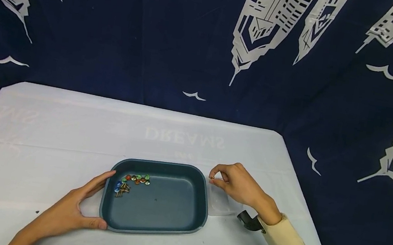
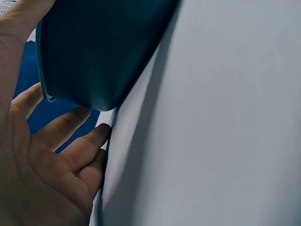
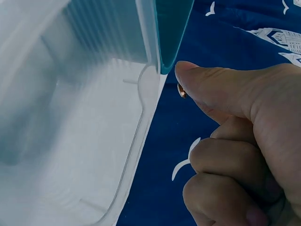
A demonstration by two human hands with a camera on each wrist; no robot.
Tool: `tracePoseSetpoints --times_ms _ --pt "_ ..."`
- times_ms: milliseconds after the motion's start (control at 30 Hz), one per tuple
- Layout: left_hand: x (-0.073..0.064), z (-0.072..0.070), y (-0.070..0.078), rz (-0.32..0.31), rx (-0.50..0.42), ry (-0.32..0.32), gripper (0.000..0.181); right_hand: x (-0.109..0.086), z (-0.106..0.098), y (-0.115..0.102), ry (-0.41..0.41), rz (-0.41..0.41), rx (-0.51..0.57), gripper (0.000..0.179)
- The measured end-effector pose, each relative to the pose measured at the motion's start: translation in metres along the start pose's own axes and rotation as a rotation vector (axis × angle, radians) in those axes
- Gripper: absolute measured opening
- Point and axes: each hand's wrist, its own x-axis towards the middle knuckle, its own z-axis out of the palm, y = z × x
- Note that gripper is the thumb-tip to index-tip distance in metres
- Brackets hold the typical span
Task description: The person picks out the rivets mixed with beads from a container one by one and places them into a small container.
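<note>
A dark teal tray (image 1: 176,204) lies on the white cloth. My left hand (image 1: 69,207) holds its left end, thumb at the near corner and fingertips along the far part of the side; in the left wrist view the fingers reach the tray's outer wall (image 2: 103,56). Small shiny beads in green, red, blue and gold (image 1: 137,179) sit at the tray's left side. Between thumb and forefinger, my right hand (image 1: 238,186) pinches a small gold-brown bead (image 3: 182,91). Below that hand stands a clear plastic container (image 1: 220,204), just right of the tray; its inside (image 3: 94,141) fills the right wrist view's left.
White cloth (image 1: 66,128) covers the table, with a tiny dark speck (image 1: 37,211) left of the tray. A dark blue curtain (image 1: 177,43) with white building prints hangs behind and to the right. A black wrist device (image 1: 250,221) sits at my right sleeve.
</note>
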Motion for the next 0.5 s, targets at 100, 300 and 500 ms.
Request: tracePoseSetpoints --times_ms 100,300,500 --pt "-0.001 0.000 -0.001 0.003 -0.002 -0.002 0.114 -0.004 0.001 0.003 0.003 0.000 -0.005 0.008" --pt "-0.001 0.000 -0.003 -0.011 0.002 0.001 0.114 -0.012 0.002 0.010 0.009 0.010 -0.031 0.006" --pt "0.000 0.001 -0.002 -0.001 0.008 0.002 0.115 -0.016 0.000 0.014 0.005 0.020 -0.041 0.006"
